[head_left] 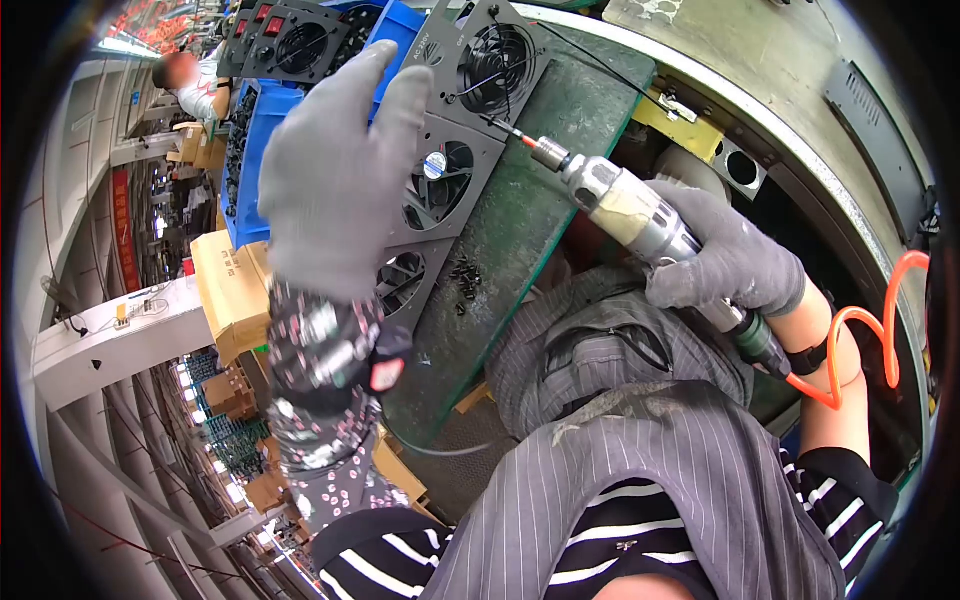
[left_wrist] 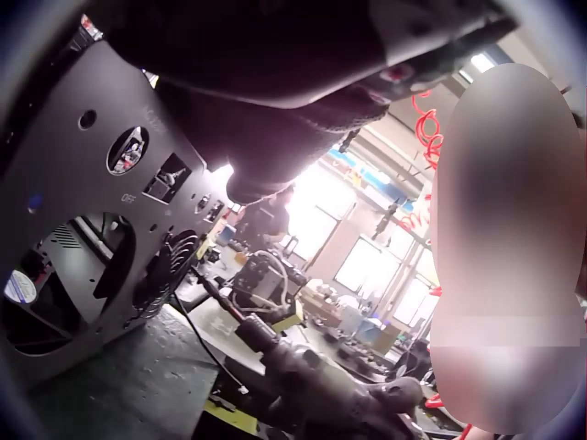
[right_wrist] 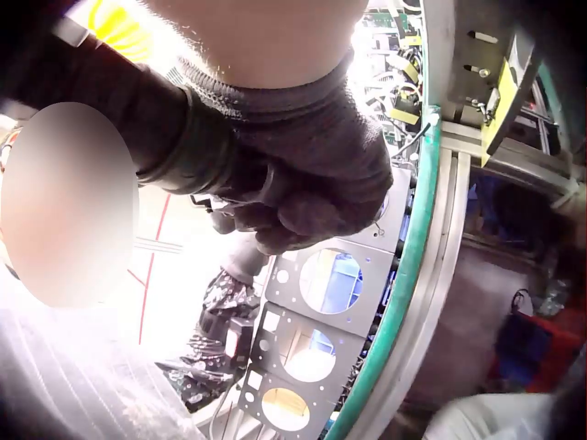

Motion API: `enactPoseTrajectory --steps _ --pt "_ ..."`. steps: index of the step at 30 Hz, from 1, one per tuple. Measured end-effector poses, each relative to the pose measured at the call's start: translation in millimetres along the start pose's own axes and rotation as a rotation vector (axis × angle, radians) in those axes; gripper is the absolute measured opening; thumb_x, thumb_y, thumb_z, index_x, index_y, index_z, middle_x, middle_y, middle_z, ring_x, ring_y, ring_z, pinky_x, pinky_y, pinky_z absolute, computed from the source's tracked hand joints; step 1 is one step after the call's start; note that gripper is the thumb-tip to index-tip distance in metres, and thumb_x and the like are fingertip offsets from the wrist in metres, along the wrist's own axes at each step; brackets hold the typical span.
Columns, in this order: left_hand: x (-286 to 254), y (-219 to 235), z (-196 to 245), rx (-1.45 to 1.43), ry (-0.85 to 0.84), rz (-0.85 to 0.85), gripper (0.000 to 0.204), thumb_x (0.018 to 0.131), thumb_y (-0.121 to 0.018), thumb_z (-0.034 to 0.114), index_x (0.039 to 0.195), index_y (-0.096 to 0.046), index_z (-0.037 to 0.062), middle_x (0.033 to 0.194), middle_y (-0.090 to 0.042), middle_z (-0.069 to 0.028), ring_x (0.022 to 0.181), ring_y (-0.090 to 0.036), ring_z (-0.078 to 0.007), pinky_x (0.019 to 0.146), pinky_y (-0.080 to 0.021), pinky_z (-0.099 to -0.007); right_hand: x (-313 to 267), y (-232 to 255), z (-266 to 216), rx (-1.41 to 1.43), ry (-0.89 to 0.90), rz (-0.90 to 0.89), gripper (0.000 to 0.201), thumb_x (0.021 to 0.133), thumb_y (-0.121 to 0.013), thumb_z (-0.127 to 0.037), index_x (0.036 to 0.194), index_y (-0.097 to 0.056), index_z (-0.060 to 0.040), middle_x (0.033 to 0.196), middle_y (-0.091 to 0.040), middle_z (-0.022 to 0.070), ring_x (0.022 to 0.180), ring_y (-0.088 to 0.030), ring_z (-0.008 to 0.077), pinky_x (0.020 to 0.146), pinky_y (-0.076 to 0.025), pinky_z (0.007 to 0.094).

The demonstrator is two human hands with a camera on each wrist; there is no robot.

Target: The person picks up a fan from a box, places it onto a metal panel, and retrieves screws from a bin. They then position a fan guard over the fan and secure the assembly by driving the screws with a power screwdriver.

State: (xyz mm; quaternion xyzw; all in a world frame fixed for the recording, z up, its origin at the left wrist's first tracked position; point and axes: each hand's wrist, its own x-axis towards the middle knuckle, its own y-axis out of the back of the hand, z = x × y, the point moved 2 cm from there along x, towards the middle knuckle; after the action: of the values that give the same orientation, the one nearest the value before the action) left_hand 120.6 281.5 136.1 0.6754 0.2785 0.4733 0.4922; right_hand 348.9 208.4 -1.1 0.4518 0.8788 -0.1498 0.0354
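Observation:
In the head view my gloved left hand (head_left: 335, 170) is over the left part of a row of dark metal panels, its fingers extended. My gloved right hand (head_left: 735, 255) grips a powered screwdriver (head_left: 625, 210) with an orange air hose (head_left: 845, 325) at its rear. The bit points at the near edge of the top panel (head_left: 535, 58), which carries a round black fan (head_left: 495, 68) and "OFF" lettering. Below it, a second panel holds another fan (head_left: 440, 185). Round cut-outs in the panel (left_wrist: 110, 183) show in the left wrist view.
A small heap of dark screws (head_left: 465, 278) lies on the green bench top (head_left: 510, 235). Blue bins (head_left: 250, 205) with small black parts and more fan panels (head_left: 300, 45) stand beyond the row. A thin black cable runs past the top fan. Another person (head_left: 195, 85) is in the background.

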Motion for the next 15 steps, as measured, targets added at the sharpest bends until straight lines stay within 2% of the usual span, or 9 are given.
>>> enactPoseTrajectory --steps 1,3,6,8,15 --pt "9 -5 -2 0.000 -0.001 -0.002 0.039 0.094 -0.053 0.039 0.107 -0.067 0.0048 0.095 -0.068 -0.0173 0.087 -0.066 -0.0335 0.077 -0.051 -0.0405 1 1 -1 -0.055 0.128 0.006 0.059 0.070 -0.078 -0.027 0.117 -0.057 0.0008 0.092 -0.061 0.0052 0.080 -0.057 0.0115 0.072 -0.048 0.0268" --pt "22 -21 -8 0.005 0.208 -0.331 0.041 0.095 -0.054 0.040 0.112 -0.066 0.0054 0.083 -0.068 -0.0119 0.076 -0.064 -0.0171 0.071 -0.048 -0.0285 2 2 -6 -0.010 0.085 -0.009 0.060 0.070 -0.078 -0.028 0.117 -0.056 0.0011 0.092 -0.062 0.0056 0.081 -0.058 0.0118 0.073 -0.048 0.0271" --pt "29 -28 -17 0.004 0.199 -0.368 0.039 0.095 -0.054 0.040 0.110 -0.067 0.0058 0.073 -0.063 -0.0097 0.067 -0.058 -0.0150 0.066 -0.046 -0.0279 11 4 -10 0.040 0.029 -0.039 0.061 0.070 -0.078 -0.029 0.118 -0.056 0.0016 0.092 -0.062 0.0064 0.084 -0.058 0.0127 0.076 -0.048 0.0274" --pt "27 -30 -17 -0.049 0.194 -0.333 0.039 0.096 -0.053 0.039 0.110 -0.067 0.0058 0.071 -0.061 -0.0063 0.065 -0.054 -0.0126 0.064 -0.044 -0.0273 16 6 -10 0.048 0.016 -0.055 0.062 0.070 -0.078 -0.029 0.118 -0.056 0.0019 0.092 -0.063 0.0069 0.085 -0.058 0.0133 0.077 -0.047 0.0274" --pt "22 -32 -21 -0.145 0.226 -0.318 0.037 0.097 -0.053 0.035 0.112 -0.068 0.0044 0.088 -0.070 -0.0074 0.081 -0.062 -0.0109 0.075 -0.047 -0.0254 26 6 -4 0.034 0.069 -0.049 0.065 0.069 -0.079 -0.028 0.120 -0.055 0.0028 0.093 -0.062 0.0069 0.084 -0.059 0.0139 0.075 -0.048 0.0275"
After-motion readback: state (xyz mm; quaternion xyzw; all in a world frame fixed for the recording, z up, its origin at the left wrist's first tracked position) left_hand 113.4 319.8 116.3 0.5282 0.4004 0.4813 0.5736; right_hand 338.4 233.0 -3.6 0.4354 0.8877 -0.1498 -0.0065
